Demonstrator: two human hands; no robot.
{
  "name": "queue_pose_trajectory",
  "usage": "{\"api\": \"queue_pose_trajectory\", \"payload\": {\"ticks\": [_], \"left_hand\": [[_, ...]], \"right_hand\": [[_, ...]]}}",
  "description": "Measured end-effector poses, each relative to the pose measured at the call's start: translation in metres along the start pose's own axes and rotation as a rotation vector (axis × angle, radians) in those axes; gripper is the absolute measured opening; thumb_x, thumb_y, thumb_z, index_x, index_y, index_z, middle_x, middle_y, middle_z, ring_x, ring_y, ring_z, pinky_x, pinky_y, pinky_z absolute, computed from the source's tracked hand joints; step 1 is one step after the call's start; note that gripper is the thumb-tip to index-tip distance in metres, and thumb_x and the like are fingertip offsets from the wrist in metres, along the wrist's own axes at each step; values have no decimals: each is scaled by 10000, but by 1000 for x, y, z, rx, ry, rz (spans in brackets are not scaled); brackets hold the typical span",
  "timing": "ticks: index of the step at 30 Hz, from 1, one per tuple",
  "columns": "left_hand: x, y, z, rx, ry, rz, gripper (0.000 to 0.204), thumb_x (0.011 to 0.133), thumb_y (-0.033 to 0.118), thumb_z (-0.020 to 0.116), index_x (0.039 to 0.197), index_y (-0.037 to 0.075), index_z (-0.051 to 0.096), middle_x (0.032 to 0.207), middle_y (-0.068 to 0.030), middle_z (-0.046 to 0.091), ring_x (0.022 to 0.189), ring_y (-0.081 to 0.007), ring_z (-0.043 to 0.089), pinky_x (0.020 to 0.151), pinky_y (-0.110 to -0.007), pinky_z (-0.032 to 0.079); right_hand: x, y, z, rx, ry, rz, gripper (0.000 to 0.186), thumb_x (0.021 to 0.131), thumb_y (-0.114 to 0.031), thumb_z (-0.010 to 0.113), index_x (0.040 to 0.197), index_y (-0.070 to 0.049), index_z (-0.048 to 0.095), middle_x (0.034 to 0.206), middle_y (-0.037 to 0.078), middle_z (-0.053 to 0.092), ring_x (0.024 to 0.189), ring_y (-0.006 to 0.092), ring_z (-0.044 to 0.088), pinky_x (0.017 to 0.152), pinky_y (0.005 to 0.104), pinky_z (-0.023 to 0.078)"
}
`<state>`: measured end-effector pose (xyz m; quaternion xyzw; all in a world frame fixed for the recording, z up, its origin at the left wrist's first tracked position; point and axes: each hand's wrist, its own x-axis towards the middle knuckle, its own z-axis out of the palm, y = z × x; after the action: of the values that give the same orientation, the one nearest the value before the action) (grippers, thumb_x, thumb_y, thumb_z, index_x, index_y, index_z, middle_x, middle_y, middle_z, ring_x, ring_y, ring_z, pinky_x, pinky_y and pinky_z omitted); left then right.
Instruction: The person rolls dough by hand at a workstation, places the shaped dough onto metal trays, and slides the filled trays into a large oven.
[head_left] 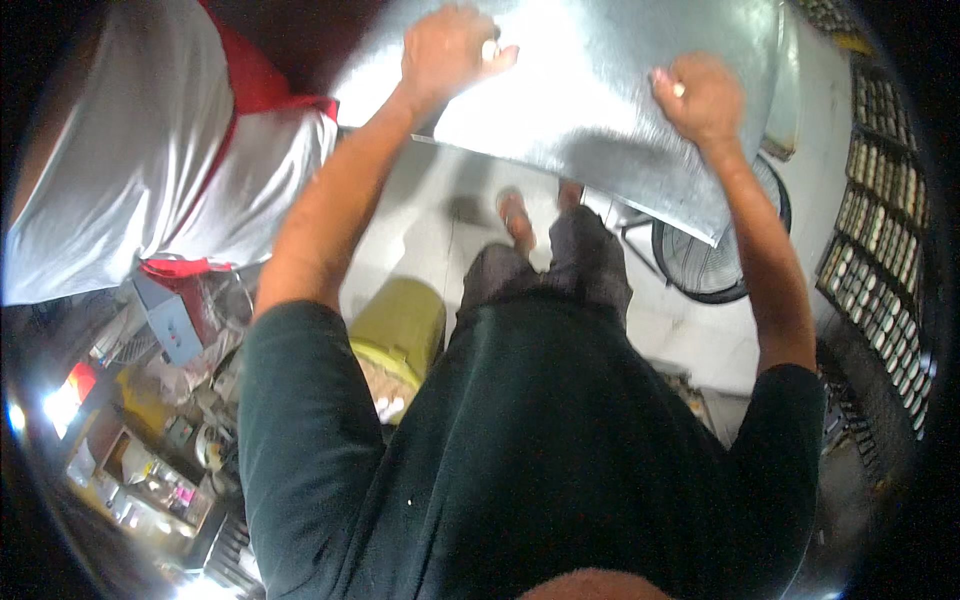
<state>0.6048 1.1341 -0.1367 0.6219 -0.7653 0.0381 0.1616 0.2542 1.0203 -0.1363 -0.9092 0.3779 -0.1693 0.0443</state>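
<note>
Here, hands [445, 50] [708, 98] over metal surface [590, 95]

harsh white glare on the metal sheet [600, 105], darker surroundings, curved black edges

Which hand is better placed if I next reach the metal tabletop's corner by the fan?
Probably your right hand: it's much nearer that corner of the metal tabletop, beside the fan. Your left hand is farther across. Each seems to pinch a small pale piece.
</note>
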Motion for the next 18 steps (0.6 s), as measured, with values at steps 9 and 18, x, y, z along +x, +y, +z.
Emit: {"api": "queue_pose_trajectory", "payload": {"ticks": [9,18], "left_hand": [[-27,24,-21,-72,-32,-126,341,799,458,803,885,135,736,844,-57,665,831,-276,664,735,-442,545],[-37,43,-1,-4,81,-159,613,847,460,764,1283,48,633,1312,-139,625,1213,-349,564,1050,-504,417]], "right_hand": [[-27,-13,-9,69,-87,20,383,886,-492,700,849,-111,689,892,89,664,853,316,627,763,497,476],[-44,-30,-14,-57,-14,-24,519,851,-497,725,1122,-59,657,1163,137,645,1092,341,577,951,494,431]]}}
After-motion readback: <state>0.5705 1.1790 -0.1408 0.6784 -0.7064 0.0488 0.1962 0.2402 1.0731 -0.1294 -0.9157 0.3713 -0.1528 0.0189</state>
